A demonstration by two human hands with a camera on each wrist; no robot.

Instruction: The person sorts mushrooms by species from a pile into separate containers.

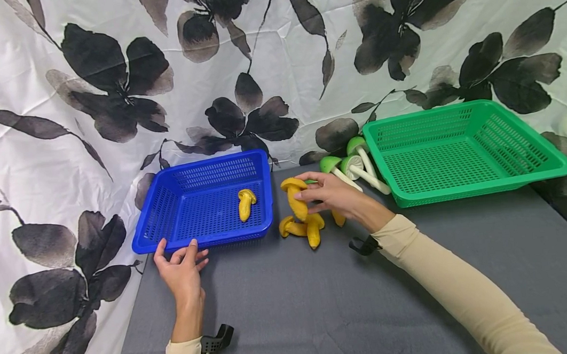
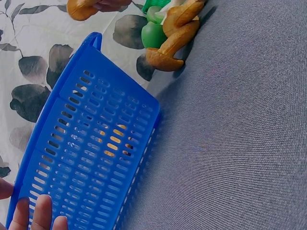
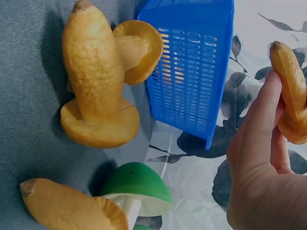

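My right hand (image 1: 325, 192) pinches a yellow toy mushroom (image 1: 296, 197) and holds it just above the grey table, right of the blue basket (image 1: 171, 241); in the right wrist view the same mushroom (image 3: 291, 91) sits at my fingertips (image 3: 261, 108). More yellow mushrooms (image 1: 307, 228) lie on the table below it. One yellow mushroom (image 1: 245, 203) lies inside the blue basket. My left hand (image 1: 179, 260) grips the basket's near rim, thumb over the edge. Green mushrooms (image 1: 352, 165) lie beside the green basket (image 1: 529, 177).
The grey table (image 1: 319, 309) is backed and flanked by a white cloth with black flowers (image 1: 115, 89). The green basket holds nothing that shows. Black wrist mounts (image 1: 216, 340) sit on both forearms.
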